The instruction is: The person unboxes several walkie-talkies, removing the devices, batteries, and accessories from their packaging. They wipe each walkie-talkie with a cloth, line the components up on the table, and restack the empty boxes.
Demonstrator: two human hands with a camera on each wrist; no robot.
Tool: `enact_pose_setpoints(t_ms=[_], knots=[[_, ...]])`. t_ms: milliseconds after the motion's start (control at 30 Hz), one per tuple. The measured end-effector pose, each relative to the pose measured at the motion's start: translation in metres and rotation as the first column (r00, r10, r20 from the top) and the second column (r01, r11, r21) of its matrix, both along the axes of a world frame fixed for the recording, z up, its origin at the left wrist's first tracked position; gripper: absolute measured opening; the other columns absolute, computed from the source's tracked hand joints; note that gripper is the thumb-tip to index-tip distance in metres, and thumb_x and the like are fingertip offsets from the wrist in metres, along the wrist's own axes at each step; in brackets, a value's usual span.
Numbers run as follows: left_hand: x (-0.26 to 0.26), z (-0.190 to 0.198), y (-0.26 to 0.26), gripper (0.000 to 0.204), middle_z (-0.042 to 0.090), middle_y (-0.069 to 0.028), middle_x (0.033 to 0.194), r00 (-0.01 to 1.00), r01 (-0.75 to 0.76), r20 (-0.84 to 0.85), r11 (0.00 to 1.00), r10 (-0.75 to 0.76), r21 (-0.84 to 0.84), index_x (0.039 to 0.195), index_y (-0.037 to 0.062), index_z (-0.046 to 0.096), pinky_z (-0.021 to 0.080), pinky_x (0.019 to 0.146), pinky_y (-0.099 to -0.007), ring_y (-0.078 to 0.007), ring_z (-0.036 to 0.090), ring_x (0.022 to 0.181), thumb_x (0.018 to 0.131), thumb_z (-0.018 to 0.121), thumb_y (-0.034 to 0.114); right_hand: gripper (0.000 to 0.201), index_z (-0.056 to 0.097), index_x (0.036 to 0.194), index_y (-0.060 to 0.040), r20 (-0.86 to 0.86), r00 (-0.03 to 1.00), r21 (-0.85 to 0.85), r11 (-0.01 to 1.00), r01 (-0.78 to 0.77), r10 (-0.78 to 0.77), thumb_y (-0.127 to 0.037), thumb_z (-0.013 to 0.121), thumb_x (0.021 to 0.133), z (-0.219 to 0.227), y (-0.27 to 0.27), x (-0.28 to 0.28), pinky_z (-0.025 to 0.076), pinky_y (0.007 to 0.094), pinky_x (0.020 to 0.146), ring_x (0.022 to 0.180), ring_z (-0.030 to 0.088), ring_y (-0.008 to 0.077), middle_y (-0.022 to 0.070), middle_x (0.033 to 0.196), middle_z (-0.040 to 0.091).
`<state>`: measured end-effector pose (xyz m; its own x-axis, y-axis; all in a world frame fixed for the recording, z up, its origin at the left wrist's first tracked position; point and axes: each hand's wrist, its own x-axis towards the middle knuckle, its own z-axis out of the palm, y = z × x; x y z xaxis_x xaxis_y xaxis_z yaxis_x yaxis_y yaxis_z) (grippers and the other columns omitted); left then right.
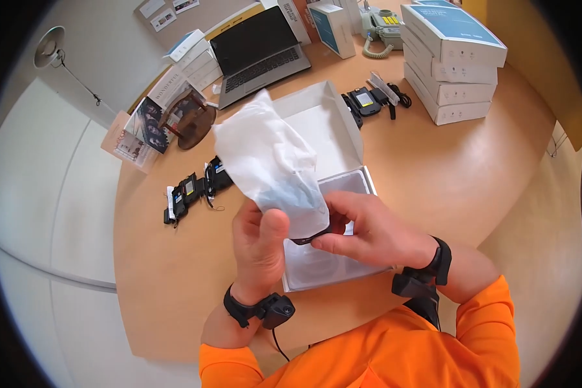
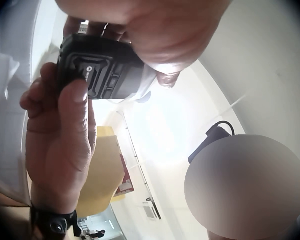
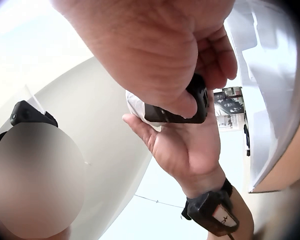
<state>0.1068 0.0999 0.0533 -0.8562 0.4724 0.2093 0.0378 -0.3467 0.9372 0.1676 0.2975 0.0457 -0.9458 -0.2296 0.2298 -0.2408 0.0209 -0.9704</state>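
Note:
A black rugged handheld device [image 2: 102, 70] sticks out of a soft white pouch [image 1: 268, 145]; its ribbed face with a small logo shows in the left wrist view. Through the pouch's lower part a bluish patch shows. My left hand [image 1: 258, 242] holds the pouch from the left, thumb raised, its fingers mostly hidden behind. With thumb and fingers my right hand [image 1: 375, 229] pinches the device's bare end, the thumb lying flat on its face. Below both hands stands an open white box [image 1: 330, 275] with a grey-white inner tray, its lid tilted back.
Black straps with small devices [image 1: 187, 197] lie left of the box, and more black gear [image 1: 365, 102] lies behind it. A laptop [image 1: 258, 55], a telephone [image 1: 385, 29] and stacked white boxes [image 1: 452, 71] stand at the back. A brown wooden stand [image 1: 194, 123] is at left.

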Motion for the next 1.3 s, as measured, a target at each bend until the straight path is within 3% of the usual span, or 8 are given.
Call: enact_pose_setpoints(t_ms=[167, 267, 400, 500, 667, 867, 1167, 1300], knots=[[0.003, -0.001, 0.009, 0.059, 0.063, -0.0044, 0.123, 0.995, 0.09, -0.036, 0.989, -0.095, -0.117, 0.135, 0.0006, 0.053, 0.048, 0.098, -0.033, -0.0137, 0.058, 0.113, 0.091, 0.079, 0.029, 0.037, 0.06, 0.128, -0.0017, 0.057, 0.998, -0.291, 0.957, -0.008, 0.025, -0.002, 0.069, 0.092, -0.014, -0.006, -0.003, 0.053, 0.0277, 0.085, 0.095, 0.064, 0.0091, 0.0023, 0.108, 0.069], [0.0, -0.005, 0.011, 0.065, 0.056, -0.0067, 0.135, 0.991, 0.095, -0.068, 0.972, -0.112, -0.217, 0.142, 0.001, 0.048, 0.04, 0.108, -0.0351, -0.0166, 0.051, 0.125, 0.089, 0.08, 0.022, 0.037, 0.061, 0.128, -0.001, 0.075, 0.997, -0.432, 0.902, 0.009, 0.026, -0.002, 0.07, 0.092, -0.018, -0.002, -0.008, 0.054, 0.0268, 0.088, 0.098, 0.065, 0.0078, 0.0017, 0.11, 0.069], [-0.011, 0.006, 0.006, 0.088, 0.047, -0.0105, 0.145, 0.973, 0.158, -0.114, 0.94, -0.2, -0.301, 0.149, 0.0004, 0.039, 0.035, 0.114, -0.0378, -0.022, 0.045, 0.135, 0.082, 0.086, 0.032, 0.037, 0.062, 0.126, 0.0002, 0.078, 0.996, -0.437, 0.899, -0.003, 0.041, -0.003, 0.071, 0.091, -0.016, 0.001, -0.009, 0.054, 0.0264, 0.088, 0.099, 0.065, 0.0076, 0.0021, 0.109, 0.069], [-0.013, 0.019, 0.006, 0.101, 0.044, -0.0132, 0.148, 0.983, 0.107, -0.144, 0.994, -0.11, -0.029, 0.151, -0.0008, 0.035, 0.032, 0.116, -0.0401, -0.0252, 0.042, 0.139, 0.077, 0.088, 0.041, 0.037, 0.062, 0.126, 0.0003, 0.098, 0.994, -0.338, 0.941, -0.013, 0.049, -0.006, 0.073, 0.091, -0.012, -0.001, -0.007, 0.054, 0.0259, 0.085, 0.095, 0.064, 0.007, 0.0013, 0.105, 0.069], [-0.003, 0.017, 0.006, 0.092, 0.061, -0.0137, 0.129, 0.995, 0.052, -0.08, 0.991, -0.062, -0.125, 0.144, -0.0025, 0.039, 0.046, 0.105, -0.0395, -0.0254, 0.059, 0.121, 0.085, 0.076, 0.057, 0.041, 0.061, 0.129, 0.0011, 0.134, 0.984, -0.124, 0.987, -0.099, 0.115, -0.01, 0.074, 0.092, -0.016, -0.005, -0.004, 0.052, 0.0257, 0.082, 0.09, 0.061, 0.0066, -0.0004, 0.102, 0.067], [0.005, -0.002, 0.017, 0.07, 0.062, -0.012, 0.126, 0.994, 0.091, -0.046, 0.988, -0.097, -0.121, 0.139, -0.001, 0.047, 0.047, 0.102, -0.0395, -0.0226, 0.06, 0.117, 0.093, 0.072, 0.046, 0.039, 0.059, 0.127, -0.0001, 0.14, 0.984, -0.488, 0.872, -0.028, 0.111, -0.003, 0.073, 0.091, -0.019, -0.011, -0.009, 0.052, 0.0264, 0.09, 0.101, 0.061, 0.0078, 0.0016, 0.116, 0.066], [0.006, -0.001, 0.012, 0.066, 0.059, -0.0121, 0.133, 0.994, 0.103, 0.001, 0.969, -0.105, -0.225, 0.138, 0.0009, 0.051, 0.046, 0.102, -0.0381, -0.021, 0.057, 0.12, 0.091, 0.075, 0.041, 0.034, 0.06, 0.122, 0.0011, 0.164, 0.975, -0.519, 0.854, -0.041, 0.147, 0.002, 0.07, 0.09, -0.014, 0.0, -0.008, 0.055, 0.0269, 0.087, 0.101, 0.065, 0.0103, 0.0053, 0.114, 0.066], [-0.005, 0.011, 0.01, 0.074, 0.059, -0.0131, 0.135, 0.991, 0.083, -0.088, 0.982, -0.099, -0.169, 0.14, 0.002, 0.049, 0.047, 0.103, -0.0412, -0.0245, 0.059, 0.121, 0.092, 0.069, 0.054, 0.032, 0.06, 0.12, 0.0007, 0.191, 0.973, -0.433, 0.901, -0.037, 0.132, 0.001, 0.071, 0.09, -0.014, 0.003, -0.01, 0.055, 0.0261, 0.086, 0.097, 0.066, 0.0099, 0.0042, 0.107, 0.068]])
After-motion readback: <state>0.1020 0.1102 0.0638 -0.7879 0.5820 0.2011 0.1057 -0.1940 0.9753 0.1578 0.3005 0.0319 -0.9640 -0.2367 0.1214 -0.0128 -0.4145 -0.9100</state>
